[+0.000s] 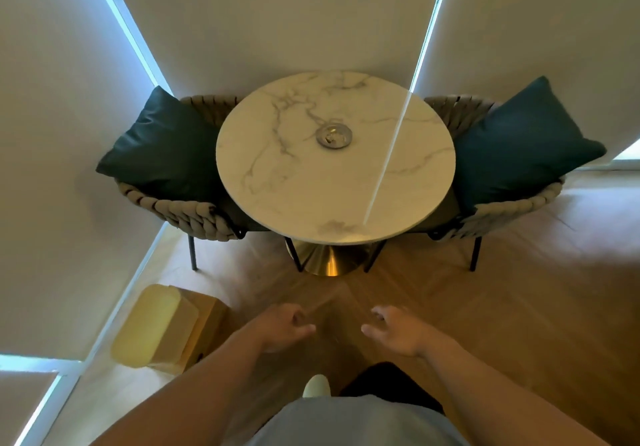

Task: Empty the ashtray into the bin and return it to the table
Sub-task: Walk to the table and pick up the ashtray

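Observation:
A round metal ashtray (334,136) sits near the middle of the round white marble table (277,182), with something small lying in it. The yellow bin (162,327) stands on the floor at the lower left, beside the window wall, with a bag over its rim. My left hand (285,327) and my right hand (394,333) hang side by side over the wooden floor, well short of the table. Both hold nothing, and their fingers are loosely curled and apart.
A woven chair with a dark teal cushion (162,144) flanks the table on the left, and a second chair with a matching cushion (519,140) stands on the right. The table rests on a gold pedestal (327,258). Drawn blinds cover the windows behind.

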`<state>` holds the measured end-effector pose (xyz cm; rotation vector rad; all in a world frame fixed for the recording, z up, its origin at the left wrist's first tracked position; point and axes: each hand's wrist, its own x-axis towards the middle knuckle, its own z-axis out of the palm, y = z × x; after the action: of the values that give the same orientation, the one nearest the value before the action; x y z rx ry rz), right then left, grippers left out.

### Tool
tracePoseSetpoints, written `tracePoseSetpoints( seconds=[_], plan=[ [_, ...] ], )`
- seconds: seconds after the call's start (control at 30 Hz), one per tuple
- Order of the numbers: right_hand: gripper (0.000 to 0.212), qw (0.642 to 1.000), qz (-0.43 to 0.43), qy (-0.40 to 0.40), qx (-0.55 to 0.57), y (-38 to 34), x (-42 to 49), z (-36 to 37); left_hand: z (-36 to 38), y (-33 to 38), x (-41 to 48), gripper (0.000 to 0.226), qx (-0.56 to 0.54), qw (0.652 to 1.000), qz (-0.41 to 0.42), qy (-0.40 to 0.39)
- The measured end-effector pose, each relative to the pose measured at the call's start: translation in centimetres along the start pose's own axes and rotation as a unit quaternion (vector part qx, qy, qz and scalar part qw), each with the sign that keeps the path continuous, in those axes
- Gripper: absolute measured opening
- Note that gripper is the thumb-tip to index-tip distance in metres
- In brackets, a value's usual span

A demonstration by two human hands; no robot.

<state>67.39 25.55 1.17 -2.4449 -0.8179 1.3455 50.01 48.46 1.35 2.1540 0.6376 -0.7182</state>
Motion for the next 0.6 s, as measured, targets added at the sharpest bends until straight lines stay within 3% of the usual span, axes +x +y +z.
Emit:
tracePoseSetpoints(
  seconds=[0.3, 0.6],
  plan=[
    [0.071, 0.999, -0.028, 0.001, -0.029, -3.4, 8.3, -7.8, -8.1, 1.4, 7.9, 0.061, -0.005, 1.000, 0.001, -0.006],
    [0.078, 0.997, -0.052, -0.012, -0.061, -3.7, 17.7, -19.3, -16.5, 6.1, 18.3, 0.056, -0.035, 0.999, -0.024, 0.021]
  ],
)
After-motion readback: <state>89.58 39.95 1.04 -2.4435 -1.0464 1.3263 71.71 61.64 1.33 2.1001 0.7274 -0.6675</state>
